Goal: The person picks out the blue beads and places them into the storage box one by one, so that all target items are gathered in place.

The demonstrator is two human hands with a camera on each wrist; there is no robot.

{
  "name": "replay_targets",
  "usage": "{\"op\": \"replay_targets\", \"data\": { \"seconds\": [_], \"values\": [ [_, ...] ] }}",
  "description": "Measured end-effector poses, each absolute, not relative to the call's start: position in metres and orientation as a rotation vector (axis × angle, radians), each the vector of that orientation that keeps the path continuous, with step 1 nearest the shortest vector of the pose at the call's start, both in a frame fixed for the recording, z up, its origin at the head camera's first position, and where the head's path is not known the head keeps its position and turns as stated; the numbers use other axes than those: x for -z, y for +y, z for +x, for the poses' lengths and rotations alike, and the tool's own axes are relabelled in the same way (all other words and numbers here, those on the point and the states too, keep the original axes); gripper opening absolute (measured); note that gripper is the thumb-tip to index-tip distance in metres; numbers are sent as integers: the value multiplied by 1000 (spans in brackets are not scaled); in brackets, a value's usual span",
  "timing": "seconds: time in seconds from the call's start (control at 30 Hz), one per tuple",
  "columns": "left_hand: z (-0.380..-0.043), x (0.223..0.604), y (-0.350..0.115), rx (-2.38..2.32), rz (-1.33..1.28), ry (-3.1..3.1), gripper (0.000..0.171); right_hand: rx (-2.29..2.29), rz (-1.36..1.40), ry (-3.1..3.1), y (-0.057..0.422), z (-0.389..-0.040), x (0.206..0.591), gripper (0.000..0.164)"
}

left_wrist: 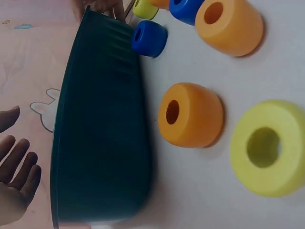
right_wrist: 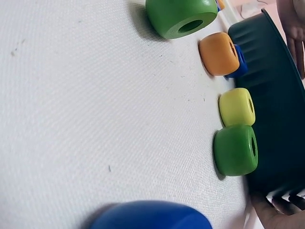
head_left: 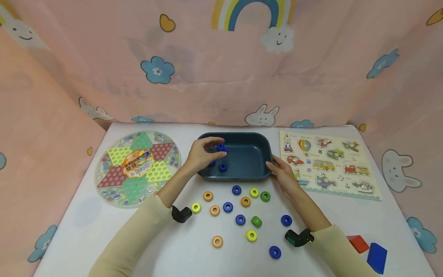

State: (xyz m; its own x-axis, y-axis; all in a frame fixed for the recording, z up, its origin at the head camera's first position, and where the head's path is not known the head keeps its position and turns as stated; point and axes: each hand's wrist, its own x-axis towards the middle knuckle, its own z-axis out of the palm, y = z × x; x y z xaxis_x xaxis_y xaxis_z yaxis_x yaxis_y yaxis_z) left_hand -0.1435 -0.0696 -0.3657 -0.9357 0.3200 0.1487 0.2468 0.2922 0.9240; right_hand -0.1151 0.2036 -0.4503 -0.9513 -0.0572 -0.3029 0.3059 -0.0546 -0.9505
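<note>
A dark teal tray (head_left: 247, 154) stands at the table's far middle. My left hand (head_left: 202, 154) is over its left part, thumb and fingers spread apart. Blue beads (head_left: 223, 166) show inside the tray, some right by those fingertips. In the left wrist view the left hand (left_wrist: 16, 176) has loosely bent fingers with nothing between them. My right hand (head_left: 282, 173) holds the tray's right end, thumb at the rim. The right wrist view shows that hand (right_wrist: 281, 212) against the tray's wall (right_wrist: 267, 95).
Loose beads in blue, orange (head_left: 215, 210), yellow (head_left: 251, 236) and green (head_left: 265, 196) lie before the tray. A round game board (head_left: 166, 154) is at left, a picture puzzle board (head_left: 328, 161) at right. Red (head_left: 358, 244) and blue blocks (head_left: 377, 257) lie near right.
</note>
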Motion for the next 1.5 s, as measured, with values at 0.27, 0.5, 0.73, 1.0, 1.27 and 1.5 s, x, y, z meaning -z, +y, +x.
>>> {"op": "replay_targets", "data": {
  "seconds": [0.27,0.5,0.73,1.0,1.27,1.5],
  "values": [
    [-136,379,-82,-1854,577,2420,37,2100,286,1970,202,-116,448,54],
    [-97,374,-90,-1895,668,2269,35,2098,295,1971,202,-116,449,54],
    [-61,390,-87,-1767,701,2293,30,2090,295,1981,204,-116,449,55],
    [-44,444,-81,-1568,700,2342,36,2082,314,1979,202,-116,447,55],
    [-40,464,-73,-1294,909,2431,39,2088,323,1974,202,-115,447,55],
    [-38,464,-71,-1357,843,2434,35,2084,309,1978,203,-116,451,56]
  ]
}}
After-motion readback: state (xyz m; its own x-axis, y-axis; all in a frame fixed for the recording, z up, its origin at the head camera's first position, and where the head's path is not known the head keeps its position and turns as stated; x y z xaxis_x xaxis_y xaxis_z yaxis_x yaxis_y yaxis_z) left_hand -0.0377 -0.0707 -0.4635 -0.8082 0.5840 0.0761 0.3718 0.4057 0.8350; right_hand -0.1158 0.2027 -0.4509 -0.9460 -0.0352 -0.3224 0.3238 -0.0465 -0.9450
